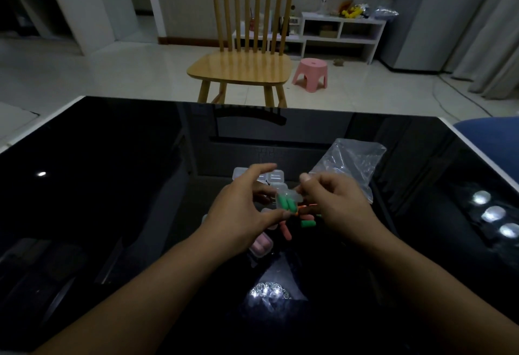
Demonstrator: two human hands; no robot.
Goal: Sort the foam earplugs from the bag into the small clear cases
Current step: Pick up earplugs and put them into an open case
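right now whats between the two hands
In the head view, a small clear case holding green earplugs sits between the left hand and right hand.

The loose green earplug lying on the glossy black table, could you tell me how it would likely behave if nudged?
The green earplug looks like a short foam cylinder lying on its side, so it would probably roll. It likely weighs almost nothing, and the glossy table may let it skid easily.

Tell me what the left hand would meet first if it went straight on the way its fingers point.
Most likely the right hand: the left hand points right across the small clear case both hold. Depth is unclear.
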